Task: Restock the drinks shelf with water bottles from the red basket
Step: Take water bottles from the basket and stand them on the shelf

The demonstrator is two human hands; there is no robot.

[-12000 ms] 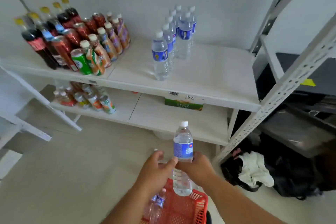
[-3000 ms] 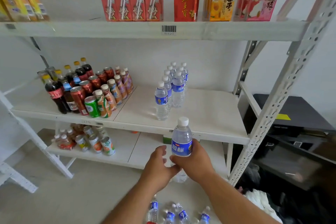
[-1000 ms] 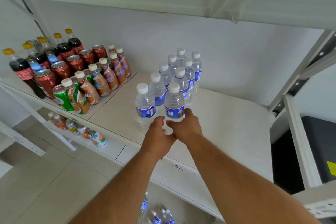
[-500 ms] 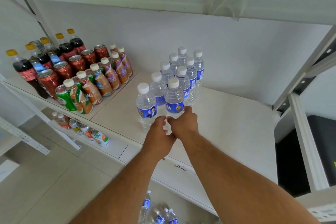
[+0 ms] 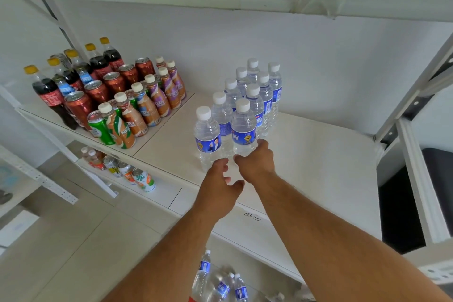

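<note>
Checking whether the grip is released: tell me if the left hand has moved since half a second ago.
Yes. The left hand has drawn back from the front water bottle toward the shelf's front edge, fingers loose. The right hand still touches that bottle.

Both arms outstretched; left hand [image 5: 219, 180] loosely open, right hand [image 5: 257, 162] curled.

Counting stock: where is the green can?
In the head view, the green can stands at the shelf's front left, beside a white-capped coffee bottle.

Red basket [image 5: 192, 299] mostly cut off below.
</note>
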